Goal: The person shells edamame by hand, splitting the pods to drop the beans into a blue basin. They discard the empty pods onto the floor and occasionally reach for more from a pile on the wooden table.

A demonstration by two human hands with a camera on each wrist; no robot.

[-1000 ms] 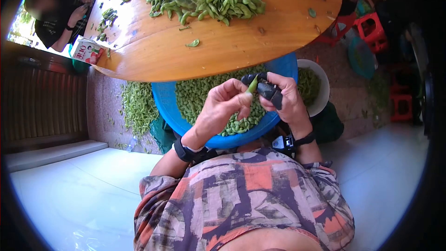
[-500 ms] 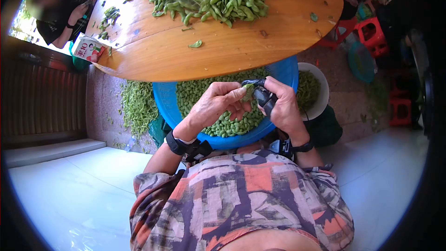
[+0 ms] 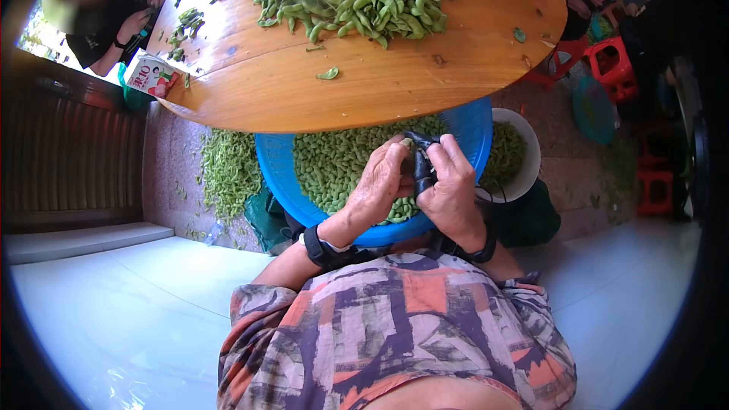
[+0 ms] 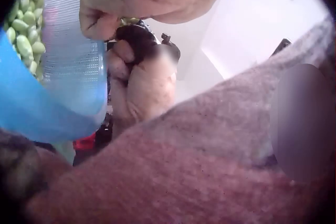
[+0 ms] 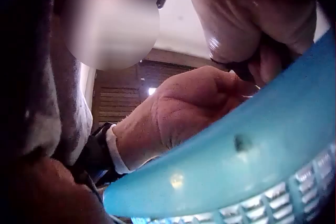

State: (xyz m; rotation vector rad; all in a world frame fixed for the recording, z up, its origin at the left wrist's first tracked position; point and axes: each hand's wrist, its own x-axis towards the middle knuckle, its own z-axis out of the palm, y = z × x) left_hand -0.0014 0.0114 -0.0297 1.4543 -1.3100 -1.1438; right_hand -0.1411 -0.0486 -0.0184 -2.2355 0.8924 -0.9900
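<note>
Over the blue basket [image 3: 276,175] of shelled green beans [image 3: 326,163], both hands meet in the head view. My left hand [image 3: 373,182] pinches a green soybean pod [image 3: 408,142], mostly covered by the fingers. At the pod's other end, my right hand [image 3: 453,196] grips with a thumb and forefinger wrapped in black covers [image 3: 422,171]. The left wrist view shows a sliver of the pod [image 4: 129,21] between the hands. From the right wrist, the left hand [image 5: 191,103] appears behind the basket's rim [image 5: 220,166].
A wooden table [image 3: 380,87] with a heap of pods [image 3: 364,0] stands just beyond the basket. Pale green shells [image 3: 230,167] lie on the floor at left; a white bucket [image 3: 531,148] stands at right. Red stools [image 3: 613,68] are farther off. Another person [image 3: 114,11] sits at far left.
The pod, earlier sticking up in plain sight between the hands, is now mostly hidden by the fingers. Both hands have closed in together, the right hand turning its knuckles upward.
</note>
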